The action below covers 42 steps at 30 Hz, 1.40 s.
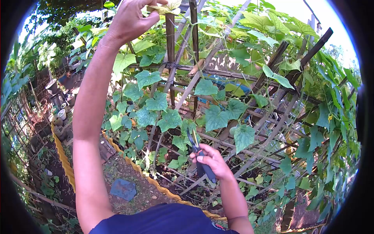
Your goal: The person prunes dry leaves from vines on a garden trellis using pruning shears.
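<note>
My left hand (134,19) is raised at the top of the view, its thumb and fingers closed on a pale yellowish leaf (168,7) beside the top of a wooden post. Lower down, near the centre, my right hand (211,160) is wrapped round the dark handles of pruning shears (200,158). The blades point up, in front of the green leaves of a climbing vine (170,120). Part of the leaf in my left hand is cut off by the frame's top edge.
A trellis of crossed wooden poles (233,74) carries the vines across the middle and right. Wavy yellow edging (154,182) runs along the soil below. A flat bluish slab (123,189) lies on the ground. Pots, one a white pot (61,114), stand at the left.
</note>
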Available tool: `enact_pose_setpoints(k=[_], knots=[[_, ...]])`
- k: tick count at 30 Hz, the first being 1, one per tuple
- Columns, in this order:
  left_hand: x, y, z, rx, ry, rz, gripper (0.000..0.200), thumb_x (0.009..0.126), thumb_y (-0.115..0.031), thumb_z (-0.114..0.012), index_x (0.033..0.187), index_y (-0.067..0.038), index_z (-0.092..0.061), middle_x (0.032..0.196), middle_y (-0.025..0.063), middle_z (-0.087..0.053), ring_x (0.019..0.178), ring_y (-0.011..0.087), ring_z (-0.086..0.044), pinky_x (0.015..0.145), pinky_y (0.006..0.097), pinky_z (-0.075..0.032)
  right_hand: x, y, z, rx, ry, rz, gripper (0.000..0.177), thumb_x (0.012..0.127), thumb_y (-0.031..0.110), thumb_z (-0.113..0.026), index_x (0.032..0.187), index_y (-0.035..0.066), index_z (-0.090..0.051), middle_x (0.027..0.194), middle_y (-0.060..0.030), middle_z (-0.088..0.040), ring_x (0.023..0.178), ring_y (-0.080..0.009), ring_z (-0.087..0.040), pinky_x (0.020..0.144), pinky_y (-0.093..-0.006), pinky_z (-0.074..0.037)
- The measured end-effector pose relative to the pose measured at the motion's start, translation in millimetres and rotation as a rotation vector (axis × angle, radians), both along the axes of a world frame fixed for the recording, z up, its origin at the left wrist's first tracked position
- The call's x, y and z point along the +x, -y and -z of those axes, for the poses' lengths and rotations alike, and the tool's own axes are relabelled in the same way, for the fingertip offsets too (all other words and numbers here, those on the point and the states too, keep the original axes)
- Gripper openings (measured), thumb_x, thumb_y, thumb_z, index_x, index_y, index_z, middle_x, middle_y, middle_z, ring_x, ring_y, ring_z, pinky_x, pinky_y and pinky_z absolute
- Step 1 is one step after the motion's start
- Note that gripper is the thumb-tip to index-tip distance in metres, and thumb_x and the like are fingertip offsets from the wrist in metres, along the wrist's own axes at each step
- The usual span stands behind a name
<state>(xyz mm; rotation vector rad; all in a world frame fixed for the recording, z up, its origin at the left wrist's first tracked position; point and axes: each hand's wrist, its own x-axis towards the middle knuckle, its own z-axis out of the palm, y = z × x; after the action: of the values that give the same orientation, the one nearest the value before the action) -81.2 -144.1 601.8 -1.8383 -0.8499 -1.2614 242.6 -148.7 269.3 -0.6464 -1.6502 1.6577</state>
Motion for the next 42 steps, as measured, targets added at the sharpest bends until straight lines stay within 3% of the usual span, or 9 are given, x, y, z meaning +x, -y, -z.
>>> enact_pose_setpoints(k=[3, 5, 6, 13, 30, 34, 35, 38, 42], knots=[[-6, 0, 5, -0.013, 0.001, -0.005, 0.031, 0.071, -0.007, -0.062, 0.100, -0.004, -0.071, 0.098, 0.0108, -0.070, 0.089, 0.0235, -0.065, 0.078, 0.0344, -0.051, -22, -3, -83, 0.085, -0.194, 0.035, 0.046, 0.090, 0.012, -0.062, 0.130, -0.006, -0.049, 0.106, -0.0131, -0.067, 0.088, -0.0151, -0.064, 0.081, -0.0289, -0.052], [-12, -1, 7, 0.039, -0.069, 0.021, 0.028, 0.073, -0.007, -0.062, 0.100, -0.003, -0.070, 0.094, 0.0105, -0.070, 0.086, 0.0240, -0.064, 0.076, 0.0340, -0.051, -38, -14, -128, 0.224, -0.182, 0.077, 0.046, 0.092, 0.023, -0.058, 0.128, -0.003, -0.049, 0.106, -0.0129, -0.066, 0.087, -0.0149, -0.066, 0.080, -0.0292, -0.054], [-26, -14, 9, 0.104, -0.175, 0.029, 0.029, 0.084, -0.006, -0.058, 0.111, -0.003, -0.069, 0.121, 0.0114, -0.067, 0.104, 0.0228, -0.065, 0.098, 0.0372, -0.046, -47, -21, -147, 0.270, -0.194, 0.094, 0.042, 0.092, 0.023, -0.058, 0.125, -0.002, -0.052, 0.103, -0.0118, -0.067, 0.084, -0.0136, -0.066, 0.077, -0.0278, -0.054], [-28, -3, 21, 0.026, -0.146, 0.065, 0.011, 0.080, -0.004, -0.058, 0.088, -0.001, -0.065, 0.107, 0.0100, -0.072, 0.106, 0.0231, -0.063, 0.100, 0.0361, -0.043, -108, -60, -229, 0.342, -0.132, 0.212, 0.031, 0.090, 0.028, -0.069, 0.106, 0.002, -0.063, 0.084, -0.0079, -0.067, 0.066, -0.0121, -0.063, 0.061, -0.0251, -0.052], [-34, -9, 37, 0.042, -0.186, 0.057, 0.004, 0.075, -0.003, -0.052, 0.078, -0.001, -0.053, 0.104, 0.0090, -0.073, 0.100, 0.0246, -0.065, 0.104, 0.0417, -0.041, -128, -79, -235, 0.550, -0.144, 0.408, 0.026, 0.088, 0.024, -0.071, 0.096, 0.000, -0.070, 0.072, 0.0007, -0.061, 0.058, -0.0063, -0.056, 0.052, -0.0223, -0.046], [-32, -10, 45, 0.073, -0.053, 0.169, 0.010, 0.077, 0.004, -0.051, 0.085, 0.000, -0.054, 0.111, 0.0132, -0.071, 0.106, 0.0189, -0.063, 0.099, 0.0355, -0.045, -116, -75, -224, 0.615, -0.125, 0.472, 0.031, 0.081, 0.026, -0.072, 0.097, -0.001, -0.072, 0.074, -0.0032, -0.067, 0.060, -0.0064, -0.057, 0.055, -0.0248, -0.046], [-29, -13, 45, 0.148, -0.030, 0.254, 0.004, 0.079, 0.003, -0.056, 0.081, -0.001, -0.054, 0.106, 0.0091, -0.073, 0.086, 0.0135, -0.063, 0.081, 0.0288, -0.049, -115, -76, -219, 0.677, -0.114, 0.516, 0.032, 0.078, 0.029, -0.072, 0.091, -0.001, -0.073, 0.070, -0.0050, -0.068, 0.060, -0.0086, -0.059, 0.057, -0.0283, -0.049], [-27, -15, 52, 0.088, 0.060, 0.391, 0.005, 0.085, 0.004, -0.053, 0.084, 0.000, -0.053, 0.108, 0.0112, -0.072, 0.087, 0.0067, -0.059, 0.081, 0.0250, -0.049, -109, -70, -210, 0.694, -0.088, 0.521, 0.032, 0.075, 0.028, -0.072, 0.088, -0.001, -0.072, 0.063, -0.0030, -0.065, 0.055, -0.0084, -0.057, 0.054, -0.0291, -0.048], [-19, -11, 58, 0.153, 0.119, 0.547, 0.008, 0.089, 0.007, -0.050, 0.086, 0.001, -0.052, 0.115, 0.0217, -0.068, 0.110, 0.0206, -0.063, 0.098, 0.0318, -0.046, -101, -69, -192, 0.620, -0.175, 0.448, 0.038, 0.077, 0.027, -0.073, 0.098, -0.004, -0.069, 0.066, -0.0044, -0.066, 0.057, -0.0074, -0.059, 0.054, -0.0275, -0.048]])
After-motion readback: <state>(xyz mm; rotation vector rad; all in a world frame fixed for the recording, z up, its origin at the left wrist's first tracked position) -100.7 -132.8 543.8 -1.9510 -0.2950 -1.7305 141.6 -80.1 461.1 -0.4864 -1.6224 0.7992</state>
